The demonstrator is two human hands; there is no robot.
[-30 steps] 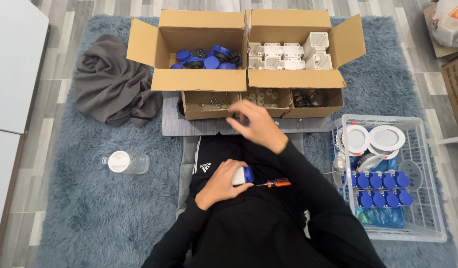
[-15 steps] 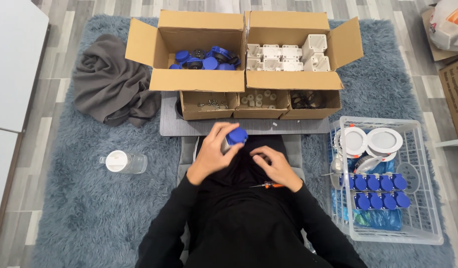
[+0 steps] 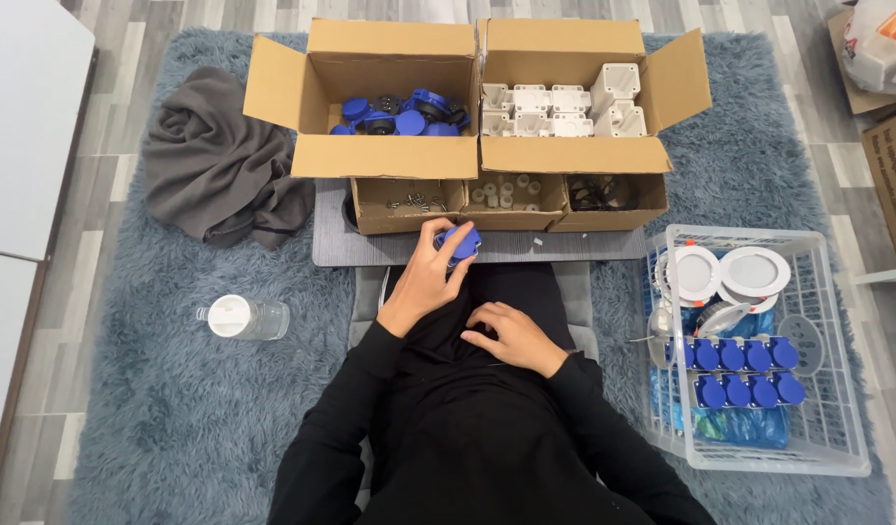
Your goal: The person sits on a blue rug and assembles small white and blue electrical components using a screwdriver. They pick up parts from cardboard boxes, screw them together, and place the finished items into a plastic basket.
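Grey cloth [image 3: 220, 180]: bunched on the rug [image 3: 127, 408] at far left, well apart from the hands, set out of the way.
Jar [image 3: 244, 317]: clear, white lid, on its side on the rug left of the person, within an arm's reach.
Left box [image 3: 390, 92]: cardboard, flaps folded out so blue parts inside can be picked from above.
Board [image 3: 370, 251]: grey slab serving as a table, just ahead of the lap, carrying three small open boxes in a row; the left one holds small metal bits, likely screws.
Left hand [image 3: 424, 282]: raised over the near edge of the board, grip clenched around a blue cap [image 3: 460, 242], fingers wrapped on its sides so the top faces up.
Blue cap: in the left hand, just below the small boxes, touching nothing else that I can see.
Right hand [image 3: 511, 335]: resting on the dark lap, fingers curled; whether it holds anything I cannot tell.
Right box [image 3: 574, 92]: white housings, stacked in rows.
Crate [image 3: 837, 389]: white wire, at right, holding round white lamps above two rows of blue-capped units, lined up neatly as if sorted.
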